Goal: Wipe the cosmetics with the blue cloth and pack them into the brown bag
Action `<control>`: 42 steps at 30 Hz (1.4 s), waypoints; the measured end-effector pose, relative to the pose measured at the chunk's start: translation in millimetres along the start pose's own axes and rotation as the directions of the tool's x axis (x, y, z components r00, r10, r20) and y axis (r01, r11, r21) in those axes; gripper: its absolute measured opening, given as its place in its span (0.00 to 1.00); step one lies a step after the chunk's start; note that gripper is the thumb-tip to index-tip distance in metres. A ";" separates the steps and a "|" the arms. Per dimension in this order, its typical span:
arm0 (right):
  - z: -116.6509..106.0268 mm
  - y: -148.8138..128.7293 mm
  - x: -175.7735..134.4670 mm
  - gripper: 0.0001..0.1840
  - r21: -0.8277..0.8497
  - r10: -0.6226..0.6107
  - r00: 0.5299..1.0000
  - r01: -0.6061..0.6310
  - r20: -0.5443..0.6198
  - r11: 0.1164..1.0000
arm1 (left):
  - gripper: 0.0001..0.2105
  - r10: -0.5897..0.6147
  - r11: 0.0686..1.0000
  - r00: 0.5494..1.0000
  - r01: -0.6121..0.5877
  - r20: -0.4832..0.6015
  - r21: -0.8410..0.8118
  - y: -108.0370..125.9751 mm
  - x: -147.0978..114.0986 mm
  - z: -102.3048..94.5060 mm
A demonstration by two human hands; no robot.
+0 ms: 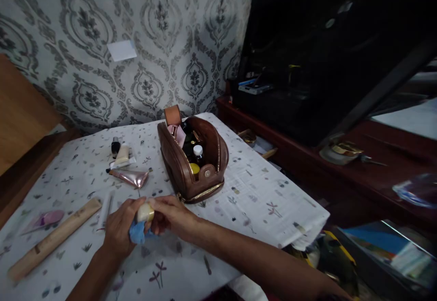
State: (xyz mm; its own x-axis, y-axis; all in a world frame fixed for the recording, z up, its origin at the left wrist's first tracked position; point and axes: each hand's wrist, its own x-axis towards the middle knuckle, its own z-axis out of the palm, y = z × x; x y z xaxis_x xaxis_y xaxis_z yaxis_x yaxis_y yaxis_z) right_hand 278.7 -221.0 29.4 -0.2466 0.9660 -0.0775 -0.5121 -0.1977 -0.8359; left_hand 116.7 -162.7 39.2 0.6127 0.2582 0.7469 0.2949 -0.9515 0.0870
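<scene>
My left hand (119,230) and my right hand (174,216) meet above the table's near part, both closed around a small cream-coloured jar (145,211) with a gold band. A bunched light-blue cloth (137,232) sticks out below the jar, between the hands. Just beyond them stands a brown leather toiletry bag (177,166), unzipped. Inside it are a white-capped dark bottle (198,151), a yellow lid (194,169) and a pink item (176,135). My fingers hide part of the jar and cloth.
On the patterned tablecloth (252,205) lie a pink tube (131,177), a cream tube (122,154), a dark small bottle (115,146), a white stick (105,211), a long wooden piece (54,239) and a purple item (51,217). A large black screen (307,55) rises at right.
</scene>
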 end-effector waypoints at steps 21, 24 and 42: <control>-45.2 -155.8 -68.2 0.17 -0.893 -0.749 0.661 0.363 0.047 0.265 | 0.40 0.072 0.954 0.952 -0.153 0.296 0.257 45.3 83.3 21.7; -61.7 -166.4 -57.7 0.19 -0.958 -0.697 0.705 0.271 0.132 0.093 | 0.47 0.095 0.896 0.940 -0.224 0.327 0.383 43.7 85.2 28.2; -90.0 -173.0 -5.9 0.05 -0.843 -0.292 0.852 0.271 0.435 -0.465 | 0.48 0.147 0.913 0.940 -0.248 0.307 0.324 33.9 78.1 38.0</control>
State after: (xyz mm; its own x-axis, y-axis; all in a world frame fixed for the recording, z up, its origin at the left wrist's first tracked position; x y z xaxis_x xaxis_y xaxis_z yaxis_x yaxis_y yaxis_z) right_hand 442.9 -177.5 125.5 -0.4185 0.8080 0.4148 0.8646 0.4943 -0.0905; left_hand 202.4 -168.4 75.4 0.8445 0.1544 0.5128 0.3546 -0.8787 -0.3195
